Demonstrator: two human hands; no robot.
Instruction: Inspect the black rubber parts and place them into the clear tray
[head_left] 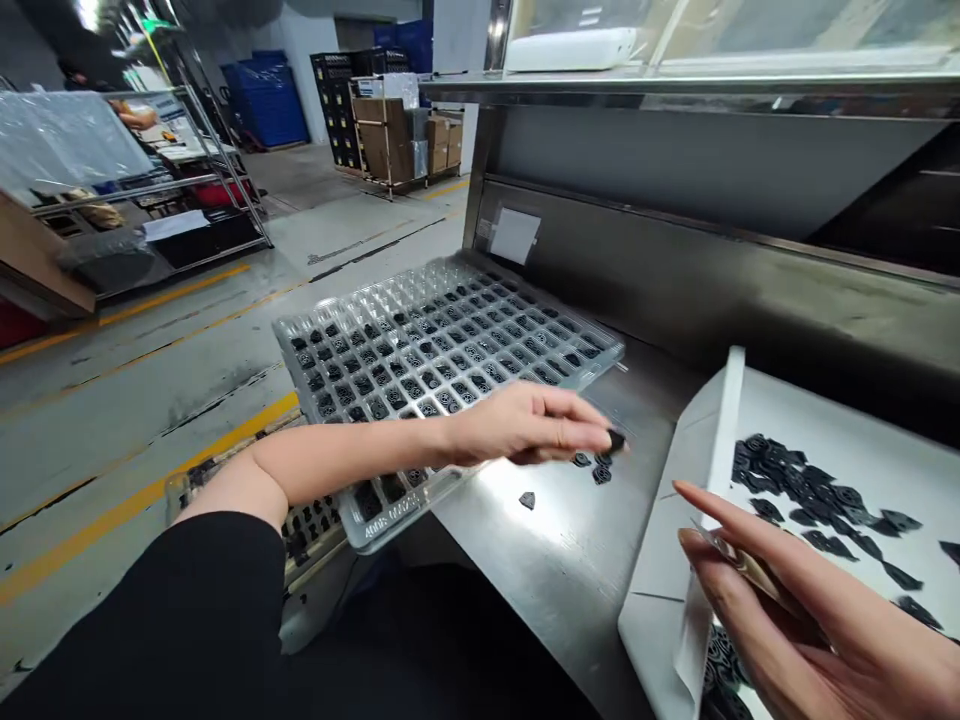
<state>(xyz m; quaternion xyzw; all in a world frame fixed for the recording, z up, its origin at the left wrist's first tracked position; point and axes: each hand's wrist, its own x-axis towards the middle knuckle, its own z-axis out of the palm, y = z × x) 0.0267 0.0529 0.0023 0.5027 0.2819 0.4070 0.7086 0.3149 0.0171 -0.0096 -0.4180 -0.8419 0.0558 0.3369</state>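
Leftmost, a clear tray holds black pieces in its cells; the left hand pinches a small black part above the metal surface — then, far right, a white box of black parts, the right hand before it, fingers narrow around a slim tool — blurred.

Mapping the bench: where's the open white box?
Head view, right side: the open white box sits on the steel bench, right of the clear tray, partly behind the right hand.
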